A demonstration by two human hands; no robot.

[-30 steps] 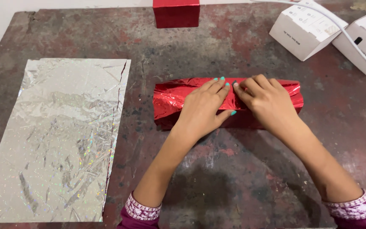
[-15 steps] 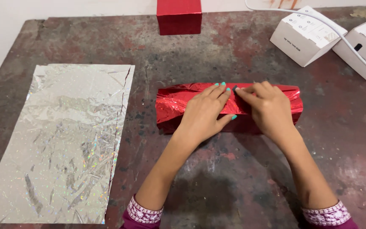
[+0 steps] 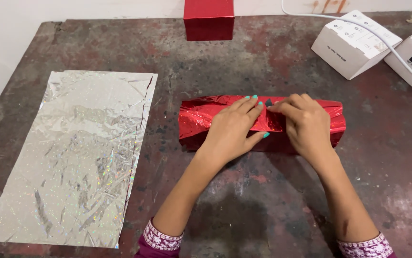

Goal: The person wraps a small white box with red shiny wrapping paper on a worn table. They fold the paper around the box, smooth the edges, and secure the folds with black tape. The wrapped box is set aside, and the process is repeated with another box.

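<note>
Worn, stained surface (image 3: 263, 210) is carrying your red foil parcel (image 3: 201, 122) at its middle; your left hand (image 3: 232, 131) is still pressing flat, while your right hand (image 3: 306, 124) is now curling fingertips, pinching the seam's foil edge.

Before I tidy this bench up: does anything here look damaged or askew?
Yes: the silver foil sheet is creased, with a tear at its top right edge. The red-wrapped parcel under both hands is wrinkled at its left end.
</note>
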